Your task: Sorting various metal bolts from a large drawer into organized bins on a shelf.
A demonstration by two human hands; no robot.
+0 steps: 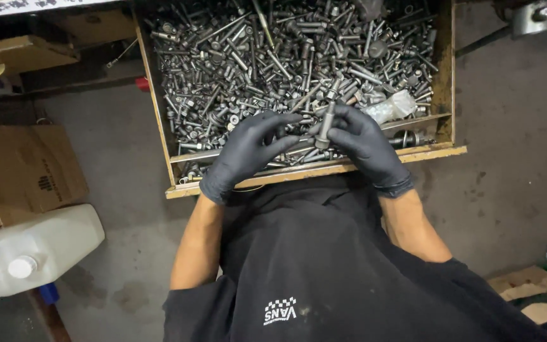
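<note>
Both hands wear black gloves and meet over the front edge of a wooden drawer filled with a dense heap of grey bolts and screws. The right hand is closed around a long bolt, holding it roughly upright, slightly tilted, with the head end down between the fingers and the shank rising clear above them. The left hand sits just beside it, fingers curled and spread, fingertips reaching toward the bolt; whether they actually touch it cannot be told. The left hand holds nothing that can be seen.

A crumpled clear plastic bag lies on the heap just behind the right hand. A metal bar runs across the drawer near its front lip.

On the concrete floor, a white plastic jug with a white cap lies at the lower left, cardboard boxes behind it. The person's dark shirt fills the lower centre
</note>
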